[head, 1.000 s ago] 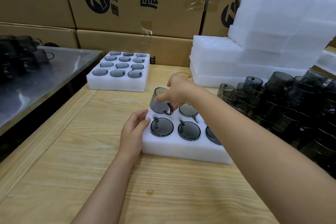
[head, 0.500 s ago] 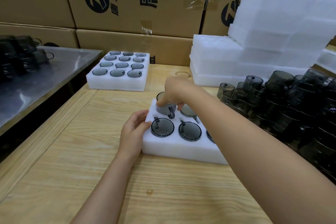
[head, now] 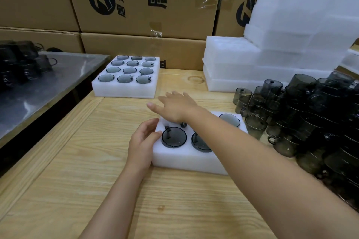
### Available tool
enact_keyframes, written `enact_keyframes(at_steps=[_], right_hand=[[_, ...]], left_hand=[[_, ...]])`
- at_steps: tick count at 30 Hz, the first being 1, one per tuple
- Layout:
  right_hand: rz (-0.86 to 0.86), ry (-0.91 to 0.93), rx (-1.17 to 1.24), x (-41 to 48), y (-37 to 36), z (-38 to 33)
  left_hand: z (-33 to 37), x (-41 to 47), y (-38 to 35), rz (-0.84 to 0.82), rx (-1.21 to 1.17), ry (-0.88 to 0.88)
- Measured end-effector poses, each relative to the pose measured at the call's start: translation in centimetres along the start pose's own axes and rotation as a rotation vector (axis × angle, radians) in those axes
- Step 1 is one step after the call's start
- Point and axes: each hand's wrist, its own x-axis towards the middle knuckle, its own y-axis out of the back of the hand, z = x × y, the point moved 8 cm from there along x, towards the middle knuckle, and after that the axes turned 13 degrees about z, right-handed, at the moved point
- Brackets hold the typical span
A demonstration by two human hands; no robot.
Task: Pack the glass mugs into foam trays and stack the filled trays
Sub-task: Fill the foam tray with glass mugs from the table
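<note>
A pale wooden table (head: 97, 180) with strong grain fills the foreground. Left of it stands a steel-topped table (head: 48, 87) (its surface dull, faintly reflective). Brown cardboard boxes (head: 174, 15) printed with black logos are stacked behind both, with clear tape (head: 155, 29) on one seam.

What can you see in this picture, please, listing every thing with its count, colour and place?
wooden table: one, pale, foreground
near foam tray: one, white, centre of wooden table
mugs in near foam tray: three seen, smoky grey; arm may hide more
far foam tray: one, white, back left of wooden table
mugs in far foam tray: twelve, grey, one per hole
loose mugs: many, dark grey, piled at right
foam stack: several slabs, white, back right
cardboard boxes: several, brown, along the back
metal table: one, grey, left, bearing dark mugs
left grip: holds near foam tray's left edge
right grip: fingers spread, holds nothing, above near foam tray
</note>
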Motion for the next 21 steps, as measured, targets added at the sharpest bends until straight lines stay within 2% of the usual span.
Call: enact_keyframes(at_steps=[3, 6, 17, 18, 21], right_hand=[[0.035, 0.048, 0.068, -0.2, -1.0, 0.8], [-0.013, 0.076, 0.062, -0.3, -2.3, 1.0], [-0.038, 0.036, 0.077, -0.5, -2.9, 1.1], [-0.051, 0.016, 0.126, -0.5, -2.8, 1.1], [-0.099, -0.209, 0.456, -0.6, -2.5, 2.4]], left_hand=[[-0.1, 0.1, 0.0, 0.002, 0.007, -0.017], [-0.1, 0.1, 0.1, 0.014, -0.016, -0.013], [-0.1, 0.0, 0.6, 0.081, 0.032, -0.051], [-0.1, 0.1, 0.7, 0.084, 0.043, -0.042], [-0.3, 0.2, 0.6, 0.071, 0.046, -0.011]])
